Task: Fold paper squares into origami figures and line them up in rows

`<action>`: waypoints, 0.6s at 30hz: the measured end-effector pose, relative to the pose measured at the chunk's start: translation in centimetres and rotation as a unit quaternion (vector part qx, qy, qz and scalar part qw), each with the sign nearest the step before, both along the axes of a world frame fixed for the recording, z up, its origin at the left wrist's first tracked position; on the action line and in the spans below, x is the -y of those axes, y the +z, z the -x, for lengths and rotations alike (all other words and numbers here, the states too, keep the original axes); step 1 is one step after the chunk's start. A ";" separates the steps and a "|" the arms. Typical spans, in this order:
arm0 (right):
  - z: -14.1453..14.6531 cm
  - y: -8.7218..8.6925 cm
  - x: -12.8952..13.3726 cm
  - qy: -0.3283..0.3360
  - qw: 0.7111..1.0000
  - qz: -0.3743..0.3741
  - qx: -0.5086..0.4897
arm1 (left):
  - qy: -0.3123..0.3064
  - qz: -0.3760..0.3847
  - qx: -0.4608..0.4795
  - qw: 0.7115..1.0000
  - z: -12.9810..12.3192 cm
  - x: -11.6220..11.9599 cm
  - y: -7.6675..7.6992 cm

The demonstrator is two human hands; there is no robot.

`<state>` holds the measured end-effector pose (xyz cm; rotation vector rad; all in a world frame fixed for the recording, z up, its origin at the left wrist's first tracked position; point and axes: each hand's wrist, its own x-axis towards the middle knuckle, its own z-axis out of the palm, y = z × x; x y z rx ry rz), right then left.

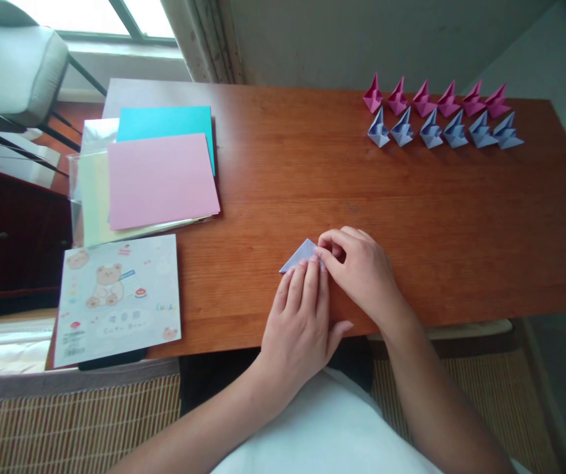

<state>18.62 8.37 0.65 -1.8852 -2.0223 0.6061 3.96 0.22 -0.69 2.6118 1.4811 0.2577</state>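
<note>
A small light-blue folded paper triangle (305, 252) lies on the wooden table in front of me, its peak pointing away. My left hand (299, 316) rests flat over its near edge, fingers stretched out and thumb held apart. At the paper's right side, my right hand (359, 266) has thumb and index finger pinched together on its edge. Fingers cover the lower and right parts of the triangle.
Pink folded paper figures (422, 100) stand in a row at the back right, with blue ones (431, 130) before them. Pink sheets (162, 181) and turquoise sheets (164, 123) lie at the left. Nearer is a bear-printed pad (118, 296). A chair (14, 66) stands beyond.
</note>
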 end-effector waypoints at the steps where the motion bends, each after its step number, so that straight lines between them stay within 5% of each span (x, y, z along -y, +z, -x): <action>1: 0.0 0.0 0.0 0.000 1.000 0.000 0.001 | 0.000 0.001 -0.001 1.000 0.0 0.0 0.0; 18: 0.0 -0.1 0.1 -0.003 1.000 -0.007 -0.004 | -0.003 0.002 -0.012 1.000 -0.2 -0.2 0.2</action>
